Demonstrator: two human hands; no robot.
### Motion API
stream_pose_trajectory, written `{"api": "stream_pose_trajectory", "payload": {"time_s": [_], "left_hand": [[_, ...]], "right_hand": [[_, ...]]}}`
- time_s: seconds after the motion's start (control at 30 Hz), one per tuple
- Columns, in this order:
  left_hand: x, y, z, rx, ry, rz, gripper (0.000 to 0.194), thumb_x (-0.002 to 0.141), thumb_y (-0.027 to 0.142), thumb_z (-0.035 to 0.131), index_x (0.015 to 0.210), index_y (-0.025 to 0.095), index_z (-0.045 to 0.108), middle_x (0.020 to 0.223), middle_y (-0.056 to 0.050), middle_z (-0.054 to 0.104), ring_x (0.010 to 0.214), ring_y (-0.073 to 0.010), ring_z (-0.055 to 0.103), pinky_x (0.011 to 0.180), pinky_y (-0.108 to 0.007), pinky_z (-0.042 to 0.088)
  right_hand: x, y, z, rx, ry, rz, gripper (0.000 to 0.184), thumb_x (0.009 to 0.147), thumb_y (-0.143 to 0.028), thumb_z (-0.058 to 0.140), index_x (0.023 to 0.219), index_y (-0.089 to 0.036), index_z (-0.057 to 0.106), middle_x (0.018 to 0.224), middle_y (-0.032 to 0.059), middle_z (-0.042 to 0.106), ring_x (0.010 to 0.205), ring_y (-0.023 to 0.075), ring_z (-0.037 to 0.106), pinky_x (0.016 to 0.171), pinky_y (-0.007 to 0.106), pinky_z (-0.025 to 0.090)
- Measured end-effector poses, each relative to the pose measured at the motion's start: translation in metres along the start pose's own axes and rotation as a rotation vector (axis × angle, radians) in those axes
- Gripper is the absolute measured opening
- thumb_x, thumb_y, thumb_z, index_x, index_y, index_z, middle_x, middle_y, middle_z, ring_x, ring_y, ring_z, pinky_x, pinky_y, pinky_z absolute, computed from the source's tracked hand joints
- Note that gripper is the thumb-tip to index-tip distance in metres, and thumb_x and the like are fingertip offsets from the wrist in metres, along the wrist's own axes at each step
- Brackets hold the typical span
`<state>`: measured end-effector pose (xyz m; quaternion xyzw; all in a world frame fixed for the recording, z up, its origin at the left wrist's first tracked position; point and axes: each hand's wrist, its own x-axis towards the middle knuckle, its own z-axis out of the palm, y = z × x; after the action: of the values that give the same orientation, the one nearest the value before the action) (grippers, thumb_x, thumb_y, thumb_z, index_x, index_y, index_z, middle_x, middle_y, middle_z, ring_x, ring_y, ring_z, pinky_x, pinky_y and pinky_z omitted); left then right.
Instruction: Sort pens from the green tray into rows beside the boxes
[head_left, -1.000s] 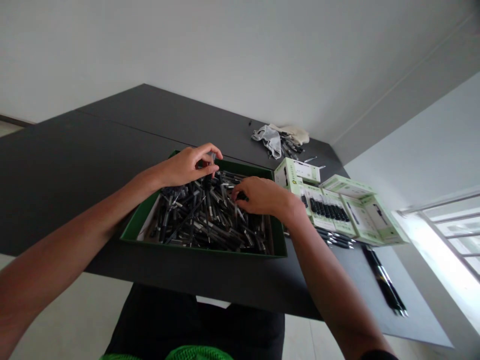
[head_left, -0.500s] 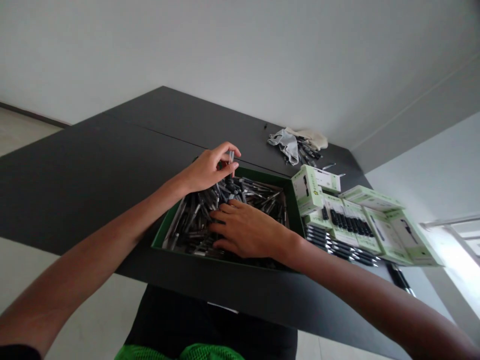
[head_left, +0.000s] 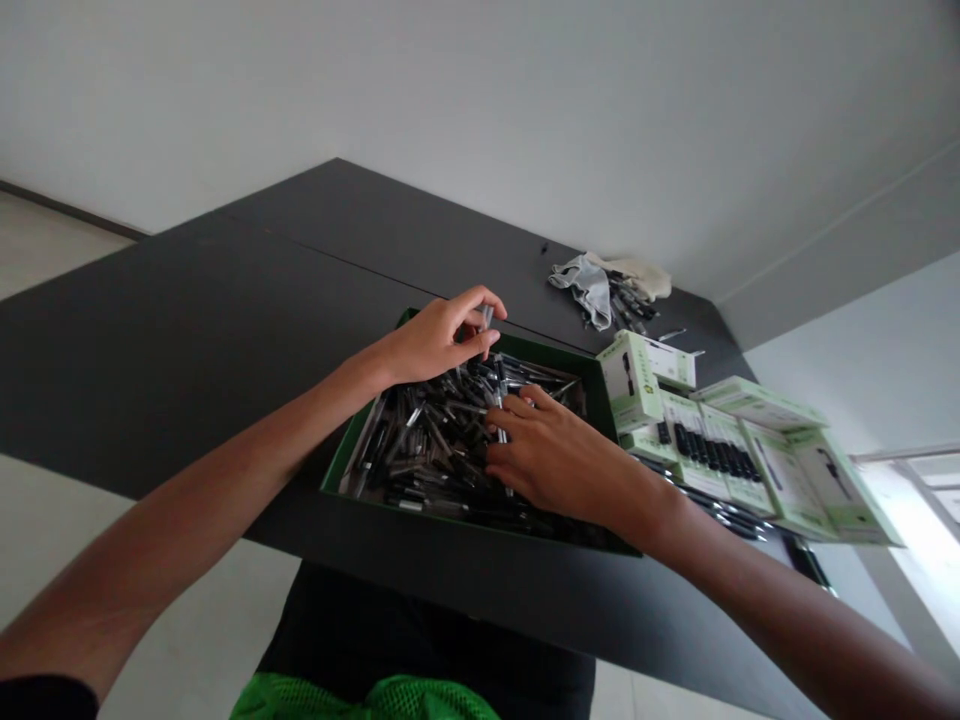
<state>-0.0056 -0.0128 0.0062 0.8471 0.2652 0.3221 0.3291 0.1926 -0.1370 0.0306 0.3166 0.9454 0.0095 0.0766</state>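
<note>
Head view: Black and clear loose pens (head_left: 431,440) lie crisscrossed in a green-walled box (head_left: 598,395) on a dark counter (head_left: 150,330), directly before a person at work. At the box's 12 o'clock, the left hand (head_left: 441,336) pinches what look like clear-ended pens (head_left: 487,316) upright, its grip narrow between thumb and fingers. Toward 3 o'clock, inside the box, the right hand (head_left: 551,450) bends its fingers over the heap and against one long pen (head_left: 501,372); whether that grip has closed on it, one cannot tell.

The work looks partway along: the heap suggests many pens are left to handle, while a smaller share appears set in order. Beyond the box at 3 o'clock, a row of dark pens (head_left: 716,452) sits in pale green cartons (head_left: 795,475); more side-lying pens (head_left: 724,512) rest just beside them, toward 4 o'clock.

Carton panels carry pictures of pens, green lettering and a small round mark, but the print is too small to read and no brand can be made out. At 1 o'clock, a grey cloth (head_left: 589,290) and a cream cloth (head_left: 651,278) lie around another cluster of pens (head_left: 630,302).
</note>
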Motion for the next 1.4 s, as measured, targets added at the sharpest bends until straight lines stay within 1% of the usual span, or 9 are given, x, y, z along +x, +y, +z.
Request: {"api": "stream_pose_trajectory", "payload": {"time_s": [0.13, 0.23, 0.37, 0.6, 0.87, 1.17, 1.27, 1.33, 1.4], "left_hand": [[0.001, 0.001, 0.0, -0.004, 0.004, 0.005, 0.021, 0.099, 0.033, 0.057, 0.117, 0.021, 0.055, 0.079, 0.001, 0.077, 0.073, -0.0177, 0.071, 0.073, -0.031, 0.049], [0.001, 0.0, 0.0, -0.011, 0.008, 0.01, 0.022, 0.1, 0.033, 0.057, 0.117, 0.021, 0.055, 0.079, 0.001, 0.077, 0.072, -0.0176, 0.07, 0.072, -0.031, 0.048], [0.0, -0.001, 0.0, -0.023, 0.014, 0.014, 0.023, 0.1, 0.034, 0.057, 0.118, 0.02, 0.056, 0.079, 0.0, 0.077, 0.07, -0.0167, 0.068, 0.07, -0.03, 0.047], [0.0, -0.003, 0.0, -0.054, 0.025, 0.027, 0.021, 0.1, 0.03, 0.059, 0.119, 0.02, 0.057, 0.081, 0.0, 0.077, 0.072, -0.0159, 0.069, 0.072, -0.029, 0.048], [0.0, -0.004, 0.001, -0.041, 0.034, 0.048, 0.022, 0.099, 0.029, 0.058, 0.119, 0.019, 0.057, 0.08, 0.0, 0.076, 0.072, -0.0148, 0.068, 0.073, -0.028, 0.047], [0.0, -0.003, 0.001, -0.028, 0.009, 0.058, 0.021, 0.1, 0.029, 0.057, 0.118, 0.019, 0.056, 0.079, 0.001, 0.076, 0.073, -0.0153, 0.069, 0.074, -0.029, 0.048], [0.0, -0.003, 0.001, -0.044, 0.021, 0.065, 0.025, 0.101, 0.033, 0.059, 0.121, 0.019, 0.053, 0.083, 0.0, 0.078, 0.075, -0.0159, 0.07, 0.075, -0.029, 0.048], [0.0, -0.003, 0.001, -0.088, 0.031, 0.051, 0.03, 0.101, 0.037, 0.062, 0.122, 0.019, 0.051, 0.086, -0.001, 0.081, 0.075, -0.0163, 0.072, 0.075, -0.029, 0.048], [0.001, -0.004, 0.001, -0.147, 0.023, 0.031, 0.032, 0.101, 0.043, 0.065, 0.117, 0.019, 0.052, 0.089, -0.003, 0.083, 0.078, -0.0171, 0.074, 0.075, -0.029, 0.049]], "right_hand": [[0.027, -0.003, 0.001, 0.015, 0.058, -0.054, 0.018, 0.105, -0.029, 0.065, 0.101, -0.02, 0.08, 0.112, 0.0107, 0.072, 0.107, 0.0265, 0.06, 0.091, 0.04, 0.041], [0.051, -0.008, 0.009, 0.004, 0.094, -0.119, 0.021, 0.107, -0.025, 0.059, 0.105, -0.02, 0.079, 0.109, 0.0087, 0.073, 0.106, 0.0264, 0.061, 0.09, 0.04, 0.041], [0.07, -0.012, 0.019, -0.06, 0.069, -0.143, 0.027, 0.108, -0.016, 0.053, 0.098, -0.018, 0.079, 0.104, 0.0077, 0.075, 0.106, 0.0275, 0.063, 0.091, 0.041, 0.041], [0.066, -0.02, 0.014, -0.099, 0.029, -0.061, 0.02, 0.102, -0.014, 0.062, 0.094, -0.018, 0.08, 0.097, 0.0081, 0.078, 0.102, 0.0279, 0.066, 0.09, 0.042, 0.043], [0.057, -0.024, 0.017, -0.149, 0.056, 0.033, 0.023, 0.104, -0.016, 0.061, 0.092, -0.018, 0.08, 0.098, 0.0088, 0.077, 0.101, 0.0283, 0.066, 0.091, 0.042, 0.042], [0.056, -0.018, 0.025, -0.165, 0.106, -0.061, 0.021, 0.103, -0.017, 0.062, 0.091, -0.019, 0.079, 0.102, 0.01, 0.075, 0.105, 0.0282, 0.064, 0.09, 0.042, 0.044], [0.052, -0.012, 0.023, -0.033, 0.157, -0.1, 0.016, 0.102, -0.017, 0.064, 0.094, -0.015, 0.078, 0.101, 0.0108, 0.075, 0.104, 0.0268, 0.066, 0.092, 0.041, 0.048], [0.044, -0.008, 0.018, 0.206, 0.234, -0.085, 0.011, 0.101, -0.018, 0.068, 0.098, -0.015, 0.078, 0.098, 0.0084, 0.077, 0.097, 0.0225, 0.069, 0.091, 0.037, 0.051], [0.033, -0.003, 0.01, 0.496, 0.362, -0.012, 0.008, 0.099, -0.019, 0.07, 0.101, -0.016, 0.077, 0.095, 0.0047, 0.079, 0.088, 0.0174, 0.072, 0.085, 0.031, 0.054]]}}
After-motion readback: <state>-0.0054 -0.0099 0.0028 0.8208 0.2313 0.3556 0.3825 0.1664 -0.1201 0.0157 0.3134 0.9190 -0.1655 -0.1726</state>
